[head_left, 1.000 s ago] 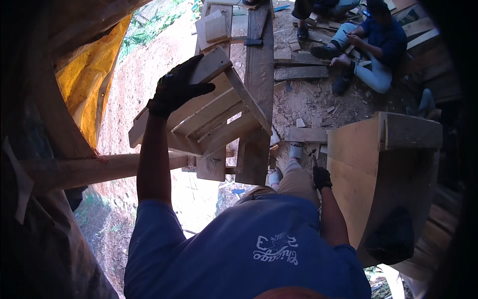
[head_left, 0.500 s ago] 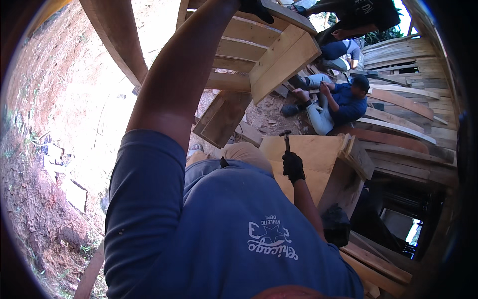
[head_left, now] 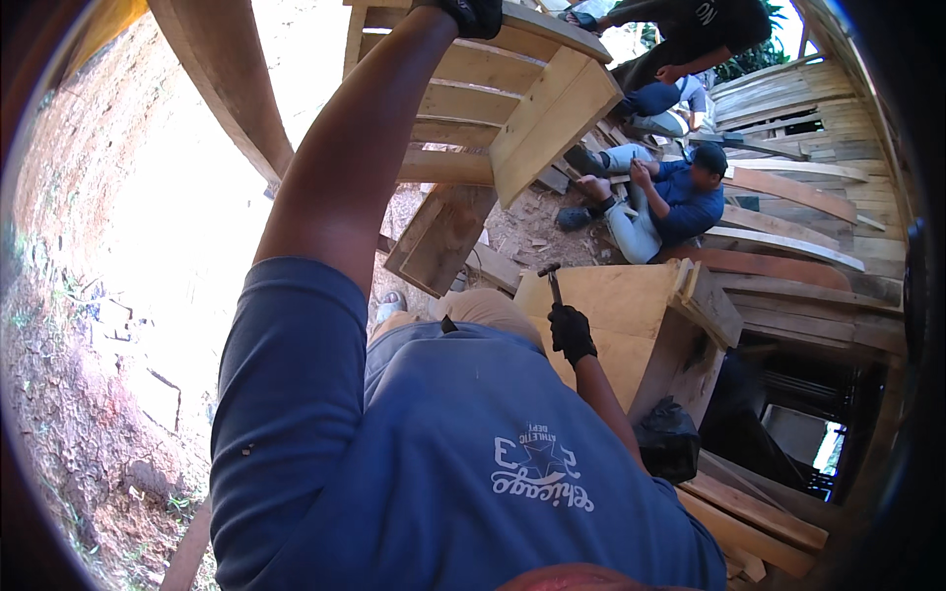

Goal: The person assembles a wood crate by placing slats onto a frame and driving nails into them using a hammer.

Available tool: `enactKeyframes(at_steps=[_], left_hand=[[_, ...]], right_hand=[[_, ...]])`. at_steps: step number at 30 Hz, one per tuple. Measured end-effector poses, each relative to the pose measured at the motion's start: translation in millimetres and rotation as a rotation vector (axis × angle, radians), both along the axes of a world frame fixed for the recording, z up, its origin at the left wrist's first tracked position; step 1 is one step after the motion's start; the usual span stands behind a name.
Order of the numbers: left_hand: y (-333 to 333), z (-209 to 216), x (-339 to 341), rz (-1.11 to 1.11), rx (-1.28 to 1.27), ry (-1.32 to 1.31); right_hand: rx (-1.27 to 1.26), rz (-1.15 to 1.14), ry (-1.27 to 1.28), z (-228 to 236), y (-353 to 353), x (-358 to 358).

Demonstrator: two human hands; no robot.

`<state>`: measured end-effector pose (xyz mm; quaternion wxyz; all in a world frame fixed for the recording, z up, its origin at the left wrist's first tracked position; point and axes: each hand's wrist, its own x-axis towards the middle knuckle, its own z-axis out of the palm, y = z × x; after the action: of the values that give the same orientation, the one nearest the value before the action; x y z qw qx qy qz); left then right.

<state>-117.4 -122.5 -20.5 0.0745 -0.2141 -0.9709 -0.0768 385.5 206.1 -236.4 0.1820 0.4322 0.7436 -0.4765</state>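
View's swung right; hammer (head_left: pixel 554 284) now shows against pale wooden box (head_left: pixel 616 300), right hand (head_left: pixel 572 335) fingers wrapped round it, apparently not striking. Slatted crate (head_left: pixel 557 113) still up front at left hand (head_left: pixel 475 17); can't tell finger grip.

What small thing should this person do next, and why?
Probably steady the slatted wooden crate with the left hand before any swing of the hammer. That hand is at the crate's upper edge, partly cut off by the picture, while the right hand holds the hammer head-up, apart from the crate.
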Motion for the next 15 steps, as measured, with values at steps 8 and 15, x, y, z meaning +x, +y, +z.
enactKeyframes(at_steps=[8,15], left_hand=[[13,-70,-82,0.147,-0.254,0.36],[29,-24,-103,0.151,-0.217,0.029]], right_hand=[[-0.041,-0.181,-0.015,-33,26,46],[0.211,0.283,-0.073,-152,68,115]])
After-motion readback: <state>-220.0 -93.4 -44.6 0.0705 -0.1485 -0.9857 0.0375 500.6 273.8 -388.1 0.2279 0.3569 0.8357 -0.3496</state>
